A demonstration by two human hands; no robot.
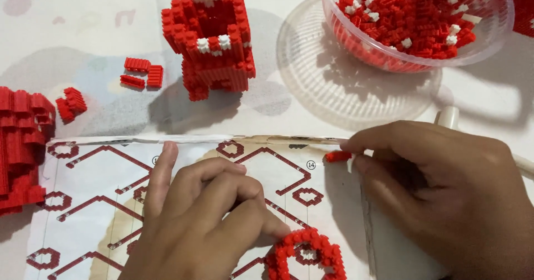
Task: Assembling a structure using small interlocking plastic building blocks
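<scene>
Nearest to me, my left hand (206, 224) rests on the instruction sheet (111, 185), fingers curled and pressed together, their tips touching the red brick ring (306, 255) that lies on the printed diagrams. I cannot tell whether they grip the ring or only steady it. My right hand (445, 196) sits just beside it, over the sheet's right edge, thumb and forefinger pinching a small red brick (337, 156) that sticks out to the left above the page.

I judge the main risk to be that brick: it is tiny and held only by its end, so a slight twist of my fingers could flick it onto the busy red print, where it would be hard to spot. Pressing it down hard on the ring could also crack the ring apart, since only my left fingertips hold it.

Farther off on the worktop (78, 24) stands the red tower with white bricks (210, 38), with a few loose red pieces (142, 72) to its left and a larger red build (19, 146) at the left edge. At the far right, a clear bowl of red and white bricks (417, 18) sits on a clear ribbed lid (334, 85); a careless reach could tip it.
</scene>
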